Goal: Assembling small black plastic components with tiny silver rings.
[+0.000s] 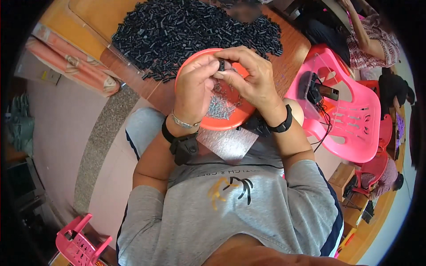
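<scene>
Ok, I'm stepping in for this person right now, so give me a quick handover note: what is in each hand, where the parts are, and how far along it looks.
Left hand: raised over the orange bowl, fingers pinched on the small black cylinder.
Right hand: fingers closed on the same piece from the other side.
Parts: a large pile of black cylinders lies on the wooden table beyond the bowl; the bowl on the lap holds small silvery metal bits.
Done: I see no separate finished stack.
Left: judging by the pile, most pieces seem unhandled.
</scene>
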`<state>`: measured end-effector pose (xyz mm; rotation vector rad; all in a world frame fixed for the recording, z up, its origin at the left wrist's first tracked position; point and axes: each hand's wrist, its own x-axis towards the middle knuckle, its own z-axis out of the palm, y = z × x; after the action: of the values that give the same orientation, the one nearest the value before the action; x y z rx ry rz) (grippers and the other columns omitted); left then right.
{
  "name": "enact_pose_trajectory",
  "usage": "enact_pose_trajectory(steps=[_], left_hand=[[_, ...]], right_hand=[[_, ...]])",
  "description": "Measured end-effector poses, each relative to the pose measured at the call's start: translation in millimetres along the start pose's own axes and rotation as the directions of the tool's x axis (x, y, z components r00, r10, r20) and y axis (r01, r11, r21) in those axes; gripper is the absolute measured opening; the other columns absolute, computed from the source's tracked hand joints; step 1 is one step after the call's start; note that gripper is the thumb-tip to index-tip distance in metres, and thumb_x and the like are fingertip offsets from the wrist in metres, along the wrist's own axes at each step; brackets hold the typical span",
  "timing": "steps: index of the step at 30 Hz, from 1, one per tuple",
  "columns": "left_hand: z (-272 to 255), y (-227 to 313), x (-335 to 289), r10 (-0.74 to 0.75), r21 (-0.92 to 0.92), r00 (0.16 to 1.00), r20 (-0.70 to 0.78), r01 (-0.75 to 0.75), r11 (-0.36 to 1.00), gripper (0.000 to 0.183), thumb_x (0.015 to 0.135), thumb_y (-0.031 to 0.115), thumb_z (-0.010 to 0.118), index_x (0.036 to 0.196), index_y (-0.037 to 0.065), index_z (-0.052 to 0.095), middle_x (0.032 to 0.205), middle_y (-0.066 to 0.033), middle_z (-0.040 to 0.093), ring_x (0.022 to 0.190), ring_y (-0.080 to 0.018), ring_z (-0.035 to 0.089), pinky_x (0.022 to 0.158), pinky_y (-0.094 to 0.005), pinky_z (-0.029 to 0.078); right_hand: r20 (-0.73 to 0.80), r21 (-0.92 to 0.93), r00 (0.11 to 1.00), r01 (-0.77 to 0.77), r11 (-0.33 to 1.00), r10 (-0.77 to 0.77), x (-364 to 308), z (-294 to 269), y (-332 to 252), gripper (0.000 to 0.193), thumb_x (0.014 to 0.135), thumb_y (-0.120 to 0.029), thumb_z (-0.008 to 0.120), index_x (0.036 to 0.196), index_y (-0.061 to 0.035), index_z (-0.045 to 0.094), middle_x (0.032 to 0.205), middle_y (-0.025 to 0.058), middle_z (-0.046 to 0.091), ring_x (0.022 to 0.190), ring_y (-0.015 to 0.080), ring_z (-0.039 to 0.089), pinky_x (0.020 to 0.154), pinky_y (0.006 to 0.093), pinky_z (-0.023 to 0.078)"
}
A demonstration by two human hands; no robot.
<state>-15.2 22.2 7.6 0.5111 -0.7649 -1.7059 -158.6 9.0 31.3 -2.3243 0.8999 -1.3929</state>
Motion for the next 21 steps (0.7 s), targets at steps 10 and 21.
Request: enact_pose_trajectory(steps=[10, 21], left_hand=[[5.5, -1.2, -3.0, 0.005, 0.018, 0.998, -0.069, -0.003, 1.0, 0.021, 0.091, 0.013, 0.043, 0.096, -0.003, 0.057, 0.088, -0.0055, 0.059, 0.081, -0.0086, 0.053, 0.074, -0.0226, 0.042], [1.1, -3.1, -0.5, -0.006, -0.017, 0.996, -0.093, 0.005, 1.0, 0.022, 0.092, 0.012, 0.042, 0.098, -0.004, 0.056, 0.092, -0.0079, 0.058, 0.086, -0.0127, 0.055, 0.081, -0.0261, 0.043]], right_hand=[[-0.047, -0.085, 0.99, 0.132, 0.988, -0.136, -5.0, 7.8, 9.9, 0.033, 0.067, -0.008, 0.073, 0.098, -0.005, 0.063, 0.086, 0.0091, 0.064, 0.07, 0.0215, 0.061, 0.063, 0.0305, 0.051], [0.074, 0.256, 0.969, -0.248, 0.934, 0.237, -2.5, 0.5, 5.3, 0.038, 0.069, -0.006, 0.076, 0.105, -0.0023, 0.065, 0.093, 0.0085, 0.066, 0.082, 0.0172, 0.065, 0.073, 0.0274, 0.053]])
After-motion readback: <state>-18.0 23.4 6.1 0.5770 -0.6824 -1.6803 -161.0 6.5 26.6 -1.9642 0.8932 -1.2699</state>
